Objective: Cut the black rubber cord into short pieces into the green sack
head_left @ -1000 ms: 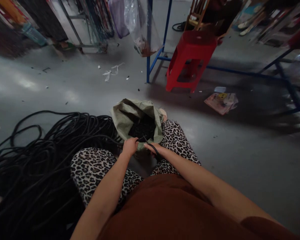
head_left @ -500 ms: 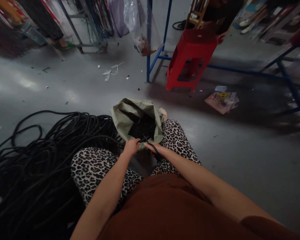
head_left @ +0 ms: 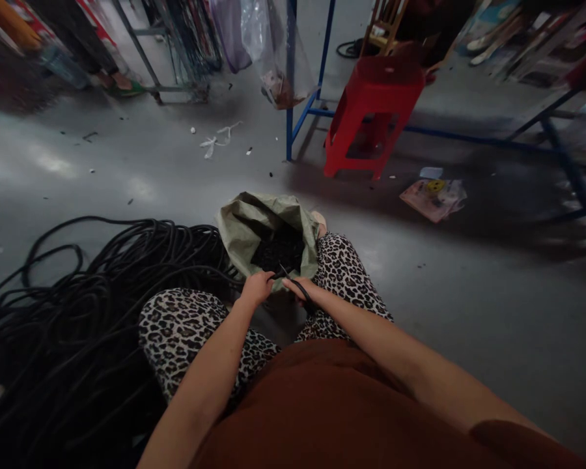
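Between my knees stands a pale green woven sack (head_left: pixel 234 228), its mouth open, with small black cut pieces (head_left: pixel 280 247) inside. My left hand (head_left: pixel 258 288) is closed on a black rubber cord (head_left: pixel 277 275), whose end sticks out over the sack's near rim. Black-handled scissors (head_left: pixel 303 292) are in my right hand (head_left: pixel 300 286), their blades at the cord's end above the sack. Whether the blades touch the cord is too small to tell. A large heap of the same black cord (head_left: pixel 102 293) lies on the floor to my left.
A red plastic stool (head_left: pixel 376 117) stands ahead, beside a blue metal frame (head_left: pixel 290 130) with a clear plastic bag hanging on it. Papers with a yellow roll (head_left: pixel 435 187) lie on the floor at right. Another person's foot (head_left: pixel 124 86) shows at upper left.
Both hands stay over the sack's near rim, with the scissors shifted only very slightly. At upper left, the other person's leg and foot have moved a little.
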